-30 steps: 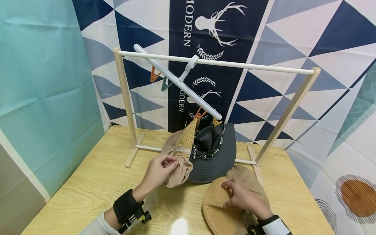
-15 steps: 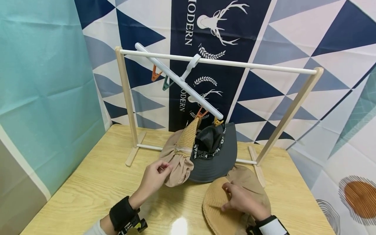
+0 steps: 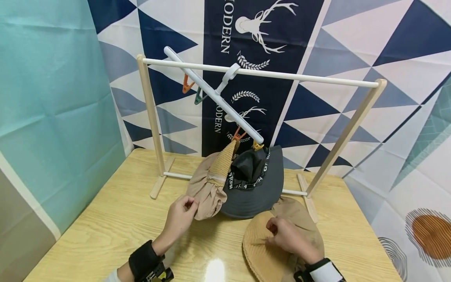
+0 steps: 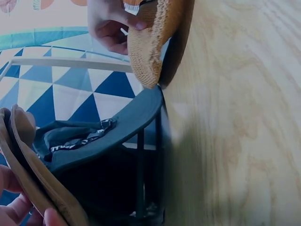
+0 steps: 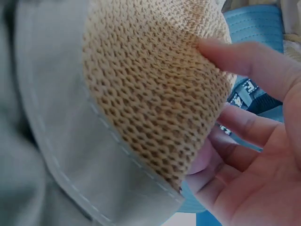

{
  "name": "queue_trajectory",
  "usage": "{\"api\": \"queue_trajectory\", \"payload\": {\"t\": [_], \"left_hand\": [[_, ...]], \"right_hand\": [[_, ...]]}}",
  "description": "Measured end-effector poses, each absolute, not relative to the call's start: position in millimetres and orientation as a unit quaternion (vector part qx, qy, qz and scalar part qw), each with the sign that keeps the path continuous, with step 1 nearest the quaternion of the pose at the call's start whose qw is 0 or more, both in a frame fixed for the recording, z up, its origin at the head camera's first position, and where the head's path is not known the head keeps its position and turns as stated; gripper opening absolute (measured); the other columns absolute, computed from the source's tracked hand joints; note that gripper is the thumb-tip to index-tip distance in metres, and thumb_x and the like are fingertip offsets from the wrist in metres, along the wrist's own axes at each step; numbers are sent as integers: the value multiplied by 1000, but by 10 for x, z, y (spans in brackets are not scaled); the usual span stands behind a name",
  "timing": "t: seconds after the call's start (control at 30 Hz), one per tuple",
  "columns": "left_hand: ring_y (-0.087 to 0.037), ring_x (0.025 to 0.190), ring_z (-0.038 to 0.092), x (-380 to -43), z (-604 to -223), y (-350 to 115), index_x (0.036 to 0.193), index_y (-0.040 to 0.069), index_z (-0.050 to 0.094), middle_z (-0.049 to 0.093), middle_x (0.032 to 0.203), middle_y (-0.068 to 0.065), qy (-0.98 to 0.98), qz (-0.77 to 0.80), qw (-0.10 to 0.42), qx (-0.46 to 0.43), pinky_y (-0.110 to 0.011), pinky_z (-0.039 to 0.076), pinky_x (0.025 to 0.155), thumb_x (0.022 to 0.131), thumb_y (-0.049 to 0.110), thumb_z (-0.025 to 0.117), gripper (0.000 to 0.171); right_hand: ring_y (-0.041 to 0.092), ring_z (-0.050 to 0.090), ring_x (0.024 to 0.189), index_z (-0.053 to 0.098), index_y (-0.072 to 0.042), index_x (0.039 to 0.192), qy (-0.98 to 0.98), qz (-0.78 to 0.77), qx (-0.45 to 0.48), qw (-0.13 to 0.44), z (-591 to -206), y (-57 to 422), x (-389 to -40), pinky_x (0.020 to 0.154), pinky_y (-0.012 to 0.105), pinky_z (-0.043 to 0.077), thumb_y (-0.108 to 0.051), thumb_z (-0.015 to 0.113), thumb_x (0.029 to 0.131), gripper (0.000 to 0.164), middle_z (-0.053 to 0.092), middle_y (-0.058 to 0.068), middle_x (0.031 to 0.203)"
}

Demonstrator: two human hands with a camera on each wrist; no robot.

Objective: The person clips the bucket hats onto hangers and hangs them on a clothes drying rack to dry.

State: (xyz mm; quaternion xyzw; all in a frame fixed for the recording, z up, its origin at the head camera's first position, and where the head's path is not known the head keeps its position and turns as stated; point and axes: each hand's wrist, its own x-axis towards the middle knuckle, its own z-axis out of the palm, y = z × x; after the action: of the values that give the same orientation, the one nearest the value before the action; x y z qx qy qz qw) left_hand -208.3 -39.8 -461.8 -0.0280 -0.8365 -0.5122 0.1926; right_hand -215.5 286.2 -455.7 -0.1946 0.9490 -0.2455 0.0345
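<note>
My left hand (image 3: 179, 217) pinches the brim edge of a beige hat (image 3: 208, 188), whose knitted crown hangs from an orange clip (image 3: 239, 135). In the left wrist view, fingers (image 4: 19, 207) grip that folded brim. Beside it a dark grey bucket hat (image 3: 246, 205) with a lettered band hangs from a yellow clip (image 3: 258, 145). At the front right, my right hand (image 3: 290, 237) holds a second hat (image 3: 260, 244), tan knit with a beige fabric brim. The right wrist view shows the thumb pressing its knit crown (image 5: 155, 84), with the other fingers behind the edge.
A white hanger (image 3: 215, 94) hooks over the rail (image 3: 299, 77) of a wooden rack (image 3: 345, 137), slanting toward me. A spare orange clip (image 3: 187, 84) and a green clip (image 3: 199, 97) hang at its far end. Patterned cloth (image 3: 380, 98) covers the wall behind the table (image 3: 116, 219).
My left hand first let its hold slide toward the brim's outer edge, then drew the hanging beige hat left. The hanger's near end shifted slightly left. My right hand stays nearly still on the knit hat.
</note>
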Motion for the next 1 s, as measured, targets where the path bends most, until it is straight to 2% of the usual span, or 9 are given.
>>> {"api": "queue_trajectory", "payload": {"t": [0.17,0.43,1.0], "left_hand": [[-5,65,49,-2081,-4610,-396,80,13,69,60,77,0,-839,-509,188,-38,-21,42,62,91,10,66,12],[-5,67,51,-2062,-4613,-381,81,15,68,58,77,2,-826,-527,190,-69,-21,44,61,93,11,64,14],[-5,63,52,-2064,-4549,-361,81,14,68,60,70,3,-815,-549,177,-52,-21,44,59,94,14,65,13]], "right_hand": [[1,47,63,65,-9,74,946,-252,-204,29,-4579,2864,-2153,57,19,41,-3,80,62,20,57,-5,69],[-3,43,59,63,-12,66,940,-253,-228,11,-4571,2875,-2152,55,18,39,-2,77,66,17,55,-8,64],[-6,42,58,61,-11,66,914,-312,-258,24,-4453,2871,-2115,52,16,39,0,72,64,15,52,-10,63]]}}
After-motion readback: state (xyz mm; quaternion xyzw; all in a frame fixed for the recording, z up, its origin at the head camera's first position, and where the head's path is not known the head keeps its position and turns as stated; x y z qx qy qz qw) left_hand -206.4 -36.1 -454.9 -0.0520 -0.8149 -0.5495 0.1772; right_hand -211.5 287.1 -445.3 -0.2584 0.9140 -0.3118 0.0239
